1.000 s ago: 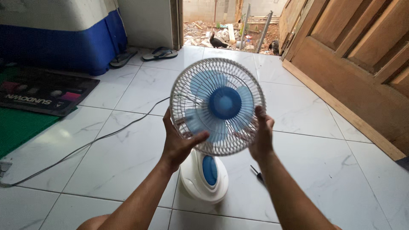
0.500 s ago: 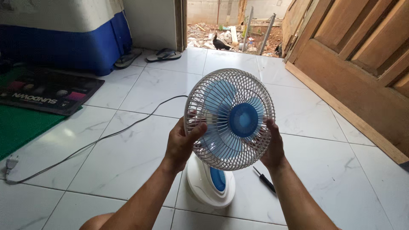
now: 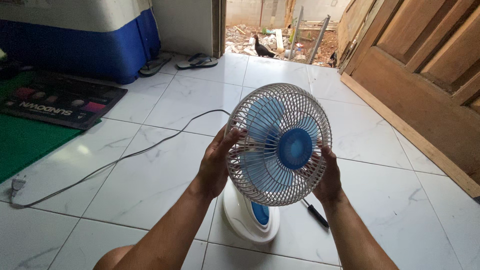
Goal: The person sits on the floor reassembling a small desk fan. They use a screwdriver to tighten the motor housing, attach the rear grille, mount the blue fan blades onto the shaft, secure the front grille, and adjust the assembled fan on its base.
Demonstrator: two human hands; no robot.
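Gripping a small desk fan [image 3: 278, 145] by its white grille, both sides: left hand [image 3: 214, 165] with fingers curled on the left rim, right hand [image 3: 327, 172] wrapped on the right rim. Fan base [image 3: 250, 217] sits on the tile floor [image 3: 150, 175]. Screwdriver [image 3: 316, 214] just right of base, partly hidden by the grille. Cord [image 3: 115, 161] trails left. Wooden door [image 3: 425, 75] right; sandals [image 3: 197, 61], chicken [image 3: 262, 48] at the doorway.

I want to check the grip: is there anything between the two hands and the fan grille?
Nothing visible. The left hand lies directly on the left rim of the grille, and the right hand on its right rim. The screwdriver lies on the floor behind, apart from both.
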